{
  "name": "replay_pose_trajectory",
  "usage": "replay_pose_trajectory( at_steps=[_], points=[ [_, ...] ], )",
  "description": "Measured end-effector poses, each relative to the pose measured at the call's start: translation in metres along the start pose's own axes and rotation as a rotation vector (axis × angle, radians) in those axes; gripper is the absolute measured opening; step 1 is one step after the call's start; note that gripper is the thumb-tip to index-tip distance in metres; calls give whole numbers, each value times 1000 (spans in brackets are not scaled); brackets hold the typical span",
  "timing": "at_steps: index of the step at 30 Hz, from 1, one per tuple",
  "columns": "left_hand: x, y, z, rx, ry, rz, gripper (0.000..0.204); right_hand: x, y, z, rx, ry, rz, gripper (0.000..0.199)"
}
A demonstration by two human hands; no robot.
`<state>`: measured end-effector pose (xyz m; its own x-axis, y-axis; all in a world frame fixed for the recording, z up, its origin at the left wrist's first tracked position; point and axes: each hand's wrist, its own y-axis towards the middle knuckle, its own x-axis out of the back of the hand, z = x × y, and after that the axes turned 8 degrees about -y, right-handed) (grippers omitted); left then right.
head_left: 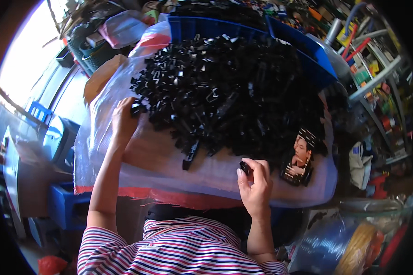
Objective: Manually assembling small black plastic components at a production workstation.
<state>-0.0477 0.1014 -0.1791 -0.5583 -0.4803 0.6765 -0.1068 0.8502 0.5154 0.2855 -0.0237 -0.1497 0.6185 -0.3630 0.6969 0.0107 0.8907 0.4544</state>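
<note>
A deep-blue plastic bin is standing behind a broad heap of small black plastic pieces, and a second deep-blue bin is closing off its far right side. A dark rectangular phone with a lit screen is resting at the heap's near right edge, just beside the right hand, whose fingers are narrowly pinching one small black piece in front of the heap. The left hand is reaching the heap's left edge; whether its fingers are gripping anything, I cannot tell. A pale woven plastic sheet with a frayed red hem is covering the bench. To the right a crowded metal rack is standing. The pieces are glinting, hard and angular, while the sheet's left side is looking glossy and creased
</note>
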Motion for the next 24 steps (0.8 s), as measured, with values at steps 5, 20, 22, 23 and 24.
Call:
replay_pose_trajectory(
  at_steps=[5,20,22,23,24],
  points=[
    [12,-31,-70,152,-712,184,14,9,-1,7,-67,499,7,21],
    [-4,-72,-155,420,-1328,790,17,-7,-6,31,287,127,49,32],
    [-8,-77,-160,676,-1636,691,18,-11,-6,30,290,140,-9,33],
    [-9,-78,-165,676,-1634,692,18,-12,-6,29,295,154,-69,34],
    [-9,-79,-170,730,-1675,640,19,-13,-7,28,293,155,-70,34]
  ],
)
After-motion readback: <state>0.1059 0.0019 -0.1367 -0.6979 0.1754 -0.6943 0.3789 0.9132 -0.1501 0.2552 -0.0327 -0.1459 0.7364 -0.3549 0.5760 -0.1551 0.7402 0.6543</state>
